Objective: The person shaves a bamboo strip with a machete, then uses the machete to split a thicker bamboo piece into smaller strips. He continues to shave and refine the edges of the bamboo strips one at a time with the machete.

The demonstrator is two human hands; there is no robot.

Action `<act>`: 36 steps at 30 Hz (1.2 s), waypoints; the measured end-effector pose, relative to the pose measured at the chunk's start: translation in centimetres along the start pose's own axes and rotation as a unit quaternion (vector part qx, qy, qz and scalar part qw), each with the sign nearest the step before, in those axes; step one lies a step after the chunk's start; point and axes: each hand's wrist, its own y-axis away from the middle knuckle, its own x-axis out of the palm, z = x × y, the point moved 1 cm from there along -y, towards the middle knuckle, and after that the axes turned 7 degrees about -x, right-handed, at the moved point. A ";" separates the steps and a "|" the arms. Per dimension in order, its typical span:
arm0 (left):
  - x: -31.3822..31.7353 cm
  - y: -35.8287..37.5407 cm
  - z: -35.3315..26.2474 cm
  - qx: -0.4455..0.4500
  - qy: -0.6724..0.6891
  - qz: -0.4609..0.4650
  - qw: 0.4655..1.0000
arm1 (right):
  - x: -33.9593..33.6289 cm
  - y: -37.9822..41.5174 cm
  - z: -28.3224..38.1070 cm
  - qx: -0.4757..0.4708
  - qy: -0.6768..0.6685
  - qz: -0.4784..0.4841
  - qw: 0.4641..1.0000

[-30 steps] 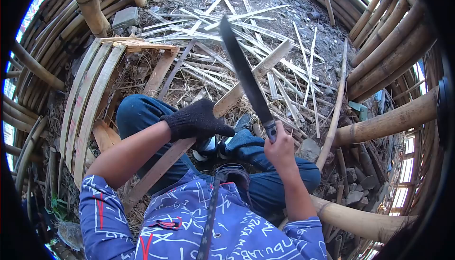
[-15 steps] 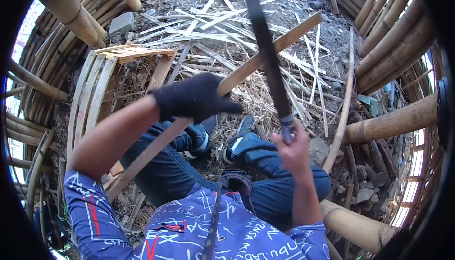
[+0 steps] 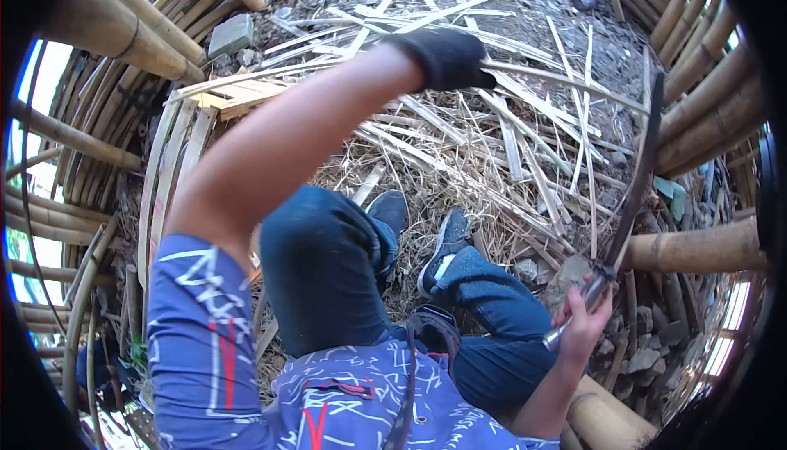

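My left hand (image 3: 449, 58), in a black glove, is stretched far forward, closed around a long bamboo strip (image 3: 566, 84). The strip lies nearly crosswise, edge toward me, and its right end comes close to the machete blade. Low on the right, my bare right hand (image 3: 584, 319) grips the handle of a machete (image 3: 639, 179). Its long dark blade points up and away, curving slightly. Many thin split bamboo strips (image 3: 459, 163) lie scattered on the ground beneath my left hand.
A wooden slatted frame (image 3: 182, 151) stands at the left. Bamboo poles (image 3: 697, 245) and stacked bamboo surround the spot. A grey block (image 3: 231, 36) sits behind the frame, and rubble (image 3: 643, 360) lies at lower right. My bent legs (image 3: 320, 270) are in front.
My left hand has swung forward and right, turning the bamboo strip from a diagonal across my body to nearly crosswise. The machete has moved right and down with my right hand.
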 end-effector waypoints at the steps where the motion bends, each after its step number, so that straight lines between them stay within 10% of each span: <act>1: 1.1 -1.3 -0.3 0.013 -0.038 -0.005 0.999 | 0.3 0.3 0.4 0.017 -0.012 -0.014 1.000; 23: 2.5 -10.0 -16.0 0.437 -0.022 -0.151 0.886 | 0.5 1.0 4.1 -0.003 -0.162 -0.006 0.987; 27: 6.5 -13.4 -14.0 0.151 -0.208 -0.153 0.954 | 1.0 1.0 3.9 0.019 -0.187 -0.002 0.982; 30: 10.8 -15.3 -12.0 0.018 -0.177 -0.329 0.927 | 1.0 0.3 3.7 0.030 -0.192 0.018 0.981; 31: 8.2 -13.1 -12.4 0.027 -0.168 -0.136 0.976 | 0.9 0.0 3.7 0.029 -0.190 0.016 0.981; 36: 8.5 -5.7 -13.4 0.217 -0.132 0.117 0.960 | 1.2 -4.1 3.9 -0.028 -0.168 -0.011 0.985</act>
